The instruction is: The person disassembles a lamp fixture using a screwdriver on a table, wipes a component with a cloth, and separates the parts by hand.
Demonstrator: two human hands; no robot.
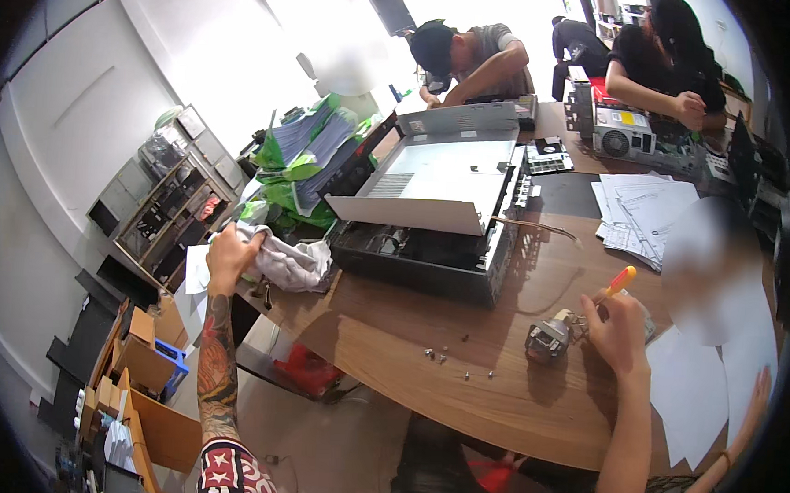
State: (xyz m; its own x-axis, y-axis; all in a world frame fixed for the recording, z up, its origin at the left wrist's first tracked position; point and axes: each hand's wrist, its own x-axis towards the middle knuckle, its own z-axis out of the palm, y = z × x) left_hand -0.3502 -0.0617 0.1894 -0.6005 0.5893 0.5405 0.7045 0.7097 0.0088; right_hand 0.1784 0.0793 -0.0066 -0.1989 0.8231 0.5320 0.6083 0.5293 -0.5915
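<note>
My left hand (232, 255), on a tattooed forearm, is closed on one end of a crumpled whitish cloth (294, 263) at the table's left edge. My right hand (619, 334) grips a screwdriver with an orange-yellow handle (621, 280); its tip is hidden. Just left of that hand sits a small boxy metal part (547, 340) with a shiny, glassy-looking front. Several small screws (443, 356) lie loose on the wood nearby. In the middle stands a black electronics chassis (419, 263) with its silver metal cover (442, 169) resting on top, tilted.
Papers (648, 213) spread along the right, where another person's hand (755, 408) rests. Green-and-grey bags (306, 154) pile up behind the cloth. Across the table two people (487, 65) (667, 73) sit by opened computer cases (620, 137). A cable (541, 226) trails from the chassis.
</note>
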